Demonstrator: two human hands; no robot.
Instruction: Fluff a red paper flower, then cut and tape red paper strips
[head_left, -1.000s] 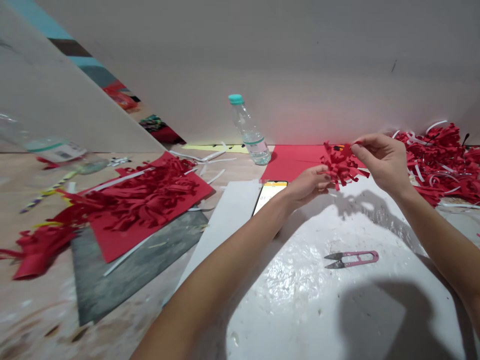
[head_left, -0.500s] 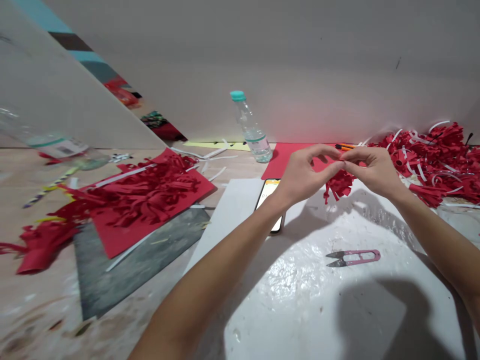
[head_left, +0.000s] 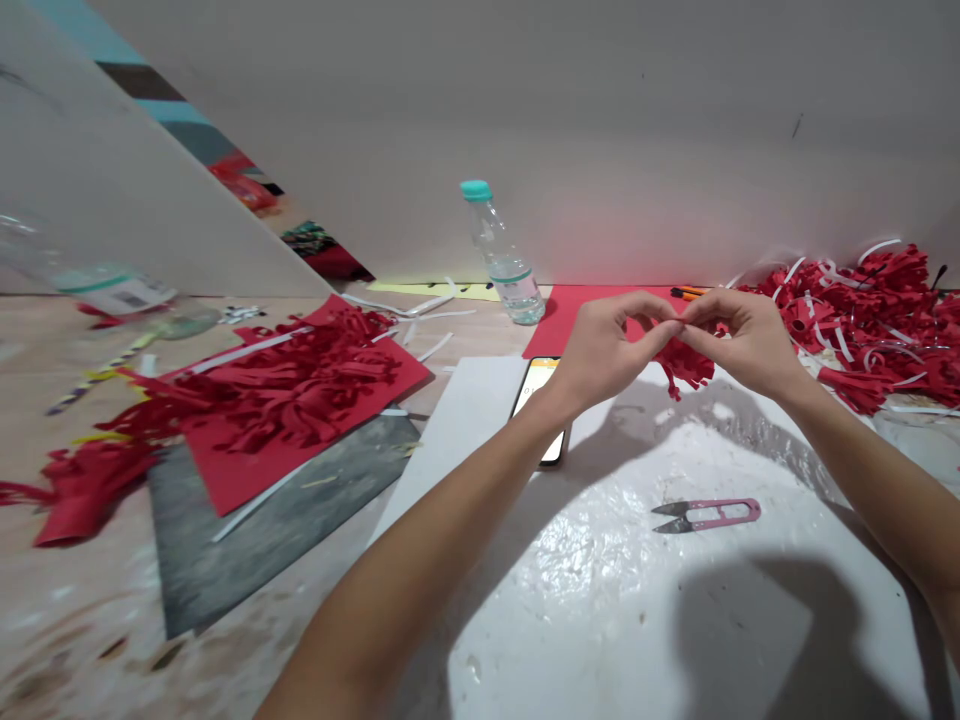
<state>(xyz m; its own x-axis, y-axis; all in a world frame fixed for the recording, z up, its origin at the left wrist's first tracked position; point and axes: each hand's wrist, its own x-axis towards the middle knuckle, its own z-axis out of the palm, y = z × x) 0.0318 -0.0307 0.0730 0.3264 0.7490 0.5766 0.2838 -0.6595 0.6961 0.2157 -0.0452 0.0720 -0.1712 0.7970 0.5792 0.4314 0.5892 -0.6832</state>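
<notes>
My left hand (head_left: 611,345) and my right hand (head_left: 742,335) meet fingertip to fingertip above the far part of the white work surface (head_left: 600,580). Both are closed in a pinch. Just below and behind the fingers hangs a red fringed tassel (head_left: 686,365), its upper end hidden by the fingertips. Which hand bears more of it I cannot tell. Nearer to me lie pink-handled thread snips (head_left: 705,515), blades pointing left. Left of my left wrist a phone (head_left: 551,450) with a lit screen lies partly under the forearm.
Red fringed pieces (head_left: 877,320) with white strips are heaped at the right. More fringe (head_left: 300,390) covers a red sheet (head_left: 214,480) over a grey board (head_left: 300,540) at left. A water bottle (head_left: 514,280) stands by the wall (head_left: 600,130); another bottle (head_left: 120,295) is at far left.
The tassel has shifted slightly right and up below my fingers. My fingertips have moved a little while staying together; the snips and phone stay put.
</notes>
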